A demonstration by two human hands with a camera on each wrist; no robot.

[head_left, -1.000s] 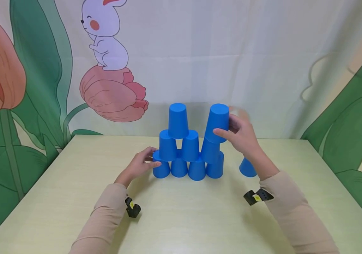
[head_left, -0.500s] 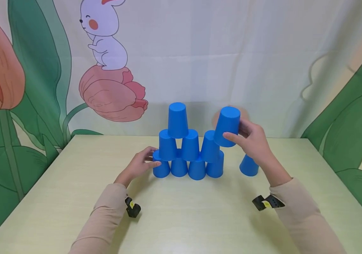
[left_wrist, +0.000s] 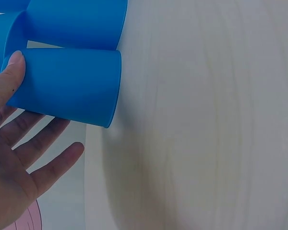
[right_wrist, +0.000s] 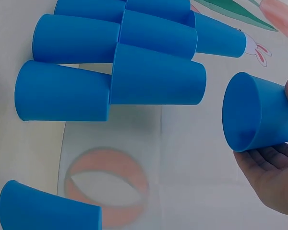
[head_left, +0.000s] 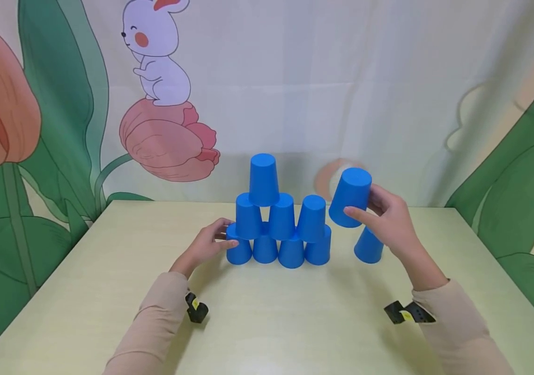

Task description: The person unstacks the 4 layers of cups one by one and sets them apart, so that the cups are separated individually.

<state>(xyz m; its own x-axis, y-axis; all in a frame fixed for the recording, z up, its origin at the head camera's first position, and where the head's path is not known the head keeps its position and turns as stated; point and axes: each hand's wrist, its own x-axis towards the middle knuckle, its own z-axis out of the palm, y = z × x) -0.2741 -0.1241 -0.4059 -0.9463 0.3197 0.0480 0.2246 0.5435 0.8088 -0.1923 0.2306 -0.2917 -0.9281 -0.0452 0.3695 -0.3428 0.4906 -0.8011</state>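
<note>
Blue cups stand upside down in a stacked pyramid. One top cup (head_left: 264, 179) sits over the left pair of the three second-row cups. My left hand (head_left: 205, 247) holds the leftmost bottom cup (left_wrist: 67, 86), thumb on its near side and fingers behind, partly hidden by it. My right hand (head_left: 390, 219) grips another blue cup (head_left: 351, 197) in the air, right of the pyramid, tilted with its mouth down. The right wrist view shows this held cup (right_wrist: 264, 112) apart from the second-row right cup (right_wrist: 158, 76), whose top is bare.
A lone blue cup (head_left: 368, 246) stands upside down on the table (head_left: 267, 323), right of the pyramid and partly behind my right hand. A printed curtain (head_left: 389, 104) hangs behind the table's back edge. Each wrist carries a small black camera (head_left: 196, 308).
My right hand has moved the held cup off the second-row right cup, rightward and down, tilting it more. My left hand stays on the bottom left cup.
</note>
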